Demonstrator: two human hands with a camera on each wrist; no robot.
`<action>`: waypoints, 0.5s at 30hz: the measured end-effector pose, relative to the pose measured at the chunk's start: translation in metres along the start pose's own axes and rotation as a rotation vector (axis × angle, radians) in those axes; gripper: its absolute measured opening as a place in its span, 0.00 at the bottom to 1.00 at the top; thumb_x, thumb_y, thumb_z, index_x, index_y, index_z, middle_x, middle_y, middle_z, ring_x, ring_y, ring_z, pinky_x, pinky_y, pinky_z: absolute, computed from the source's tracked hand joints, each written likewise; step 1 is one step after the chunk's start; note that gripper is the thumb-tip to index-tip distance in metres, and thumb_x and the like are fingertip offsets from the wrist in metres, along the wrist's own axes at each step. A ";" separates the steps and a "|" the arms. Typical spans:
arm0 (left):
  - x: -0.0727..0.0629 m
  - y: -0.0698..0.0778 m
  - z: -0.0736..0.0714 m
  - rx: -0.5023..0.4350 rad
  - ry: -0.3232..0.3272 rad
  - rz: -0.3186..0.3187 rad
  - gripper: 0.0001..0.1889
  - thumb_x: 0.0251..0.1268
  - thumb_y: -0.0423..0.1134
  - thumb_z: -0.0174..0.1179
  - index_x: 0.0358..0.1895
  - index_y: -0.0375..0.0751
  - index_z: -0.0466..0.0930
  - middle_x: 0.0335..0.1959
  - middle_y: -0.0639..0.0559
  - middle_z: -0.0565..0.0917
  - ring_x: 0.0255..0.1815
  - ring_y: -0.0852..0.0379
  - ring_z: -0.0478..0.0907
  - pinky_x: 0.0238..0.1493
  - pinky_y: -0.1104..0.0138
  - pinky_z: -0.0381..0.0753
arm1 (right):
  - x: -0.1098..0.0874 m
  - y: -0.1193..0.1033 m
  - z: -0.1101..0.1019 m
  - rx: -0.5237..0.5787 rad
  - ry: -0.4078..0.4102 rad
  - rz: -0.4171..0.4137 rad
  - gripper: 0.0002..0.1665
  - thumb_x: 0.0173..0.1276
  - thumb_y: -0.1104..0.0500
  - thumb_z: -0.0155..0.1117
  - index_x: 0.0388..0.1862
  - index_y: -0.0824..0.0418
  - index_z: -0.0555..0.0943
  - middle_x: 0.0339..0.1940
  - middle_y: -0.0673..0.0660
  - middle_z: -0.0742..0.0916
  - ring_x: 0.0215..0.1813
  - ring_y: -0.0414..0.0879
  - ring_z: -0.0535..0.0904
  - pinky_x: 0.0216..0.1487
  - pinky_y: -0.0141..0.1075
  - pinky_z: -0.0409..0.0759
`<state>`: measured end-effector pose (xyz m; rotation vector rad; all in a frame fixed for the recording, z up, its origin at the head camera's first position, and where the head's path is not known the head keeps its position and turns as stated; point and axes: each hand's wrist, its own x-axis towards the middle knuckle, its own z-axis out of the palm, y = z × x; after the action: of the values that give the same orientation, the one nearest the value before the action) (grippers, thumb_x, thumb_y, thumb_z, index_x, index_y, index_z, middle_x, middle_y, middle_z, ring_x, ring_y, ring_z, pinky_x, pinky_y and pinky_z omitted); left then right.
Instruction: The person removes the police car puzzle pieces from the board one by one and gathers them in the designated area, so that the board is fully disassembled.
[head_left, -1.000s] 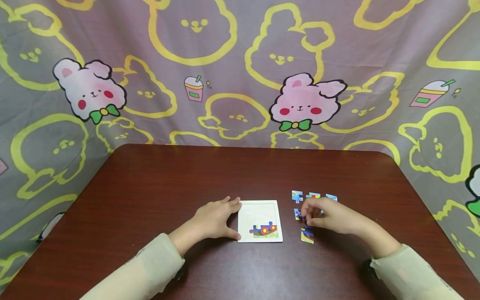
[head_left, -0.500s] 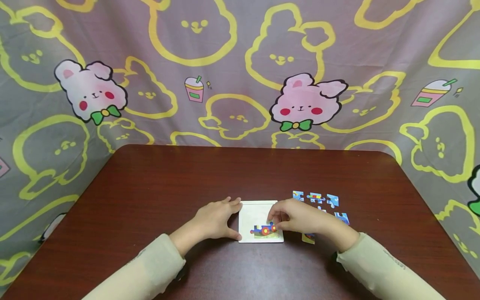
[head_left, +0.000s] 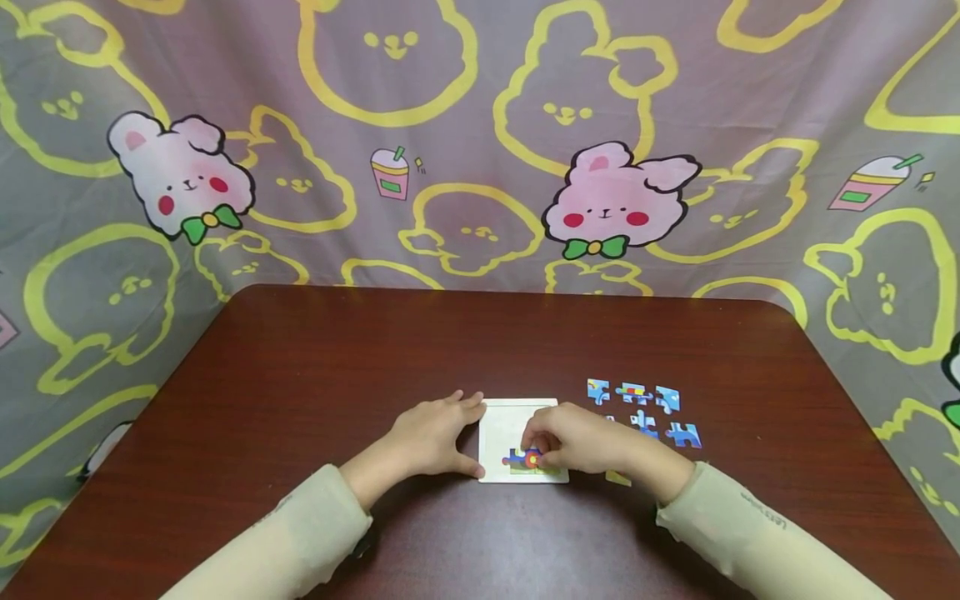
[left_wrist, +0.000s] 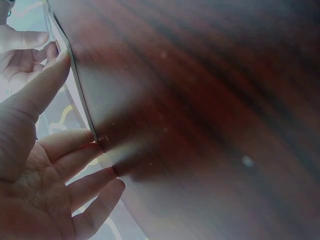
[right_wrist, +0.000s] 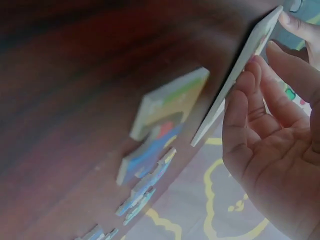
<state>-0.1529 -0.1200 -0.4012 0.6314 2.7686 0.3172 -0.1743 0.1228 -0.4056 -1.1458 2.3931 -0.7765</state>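
A white puzzle tray (head_left: pixel 498 421) lies on the table, with joined puzzle pieces (head_left: pixel 517 460) along its lower right part showing red, blue and green. My left hand (head_left: pixel 431 437) rests at the tray's left edge, thumb at the near corner and index finger at the far one. In the left wrist view, the fingers (left_wrist: pixel 75 150) are spread and fairly straight. Over the tray's right part, my right hand (head_left: pixel 581 437) pinches a small puzzle piece, mostly hidden by the fingertips, against the joined pieces. Seen from the right wrist, its fingers (right_wrist: pixel 237 115) are curled at the tray.
Several loose puzzle pieces lie right of the tray, among them a blue one (head_left: pixel 684 434) and one with a red and yellow picture (head_left: pixel 634 393). A green and yellow piece (right_wrist: pixel 170 110) lies nearest the right wrist. A patterned curtain (head_left: pixel 465 125) hangs behind the table (head_left: pixel 337 350).
The right hand has moved left from the loose pieces onto the tray, carrying a puzzle piece, and has come lower over the joined pieces. The left hand has stayed at the tray's edge.
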 end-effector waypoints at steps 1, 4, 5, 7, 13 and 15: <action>0.000 0.000 0.000 0.001 0.001 0.001 0.46 0.46 0.61 0.75 0.71 0.47 0.71 0.76 0.52 0.67 0.77 0.46 0.63 0.63 0.45 0.75 | 0.000 0.000 0.001 0.004 0.000 0.010 0.09 0.60 0.68 0.70 0.38 0.59 0.85 0.25 0.45 0.79 0.28 0.30 0.70 0.32 0.27 0.73; 0.000 0.000 0.000 0.003 0.002 0.003 0.46 0.46 0.61 0.75 0.71 0.47 0.71 0.76 0.52 0.67 0.77 0.46 0.63 0.64 0.45 0.74 | -0.001 -0.001 0.003 0.007 0.001 0.032 0.10 0.59 0.69 0.71 0.38 0.59 0.83 0.25 0.45 0.78 0.28 0.31 0.69 0.33 0.27 0.72; 0.001 0.000 0.000 0.004 0.002 0.003 0.46 0.46 0.61 0.75 0.71 0.47 0.71 0.76 0.52 0.67 0.77 0.46 0.63 0.64 0.45 0.74 | -0.001 -0.001 0.003 0.008 0.001 0.035 0.10 0.59 0.69 0.71 0.38 0.58 0.83 0.25 0.45 0.78 0.28 0.31 0.69 0.32 0.27 0.72; 0.001 0.000 0.000 0.004 0.002 0.003 0.47 0.46 0.61 0.75 0.71 0.47 0.71 0.76 0.52 0.67 0.77 0.46 0.63 0.64 0.45 0.74 | 0.000 -0.002 0.005 0.007 0.000 0.051 0.12 0.58 0.70 0.70 0.38 0.58 0.82 0.25 0.45 0.78 0.28 0.31 0.69 0.33 0.27 0.72; 0.001 0.000 0.000 0.000 -0.003 -0.003 0.47 0.47 0.61 0.75 0.71 0.47 0.71 0.76 0.52 0.67 0.77 0.46 0.63 0.65 0.45 0.73 | 0.000 -0.003 0.006 0.008 0.001 0.061 0.13 0.57 0.72 0.69 0.38 0.58 0.80 0.25 0.47 0.78 0.28 0.33 0.70 0.32 0.28 0.72; 0.001 0.000 0.000 -0.004 -0.006 -0.006 0.46 0.47 0.61 0.75 0.71 0.47 0.71 0.76 0.52 0.66 0.78 0.46 0.62 0.64 0.44 0.74 | 0.000 -0.004 0.006 0.012 0.000 0.063 0.13 0.57 0.72 0.69 0.38 0.59 0.80 0.26 0.48 0.78 0.28 0.33 0.70 0.32 0.28 0.72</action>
<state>-0.1535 -0.1196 -0.4015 0.6220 2.7631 0.3197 -0.1685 0.1192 -0.4081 -1.0604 2.4087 -0.7695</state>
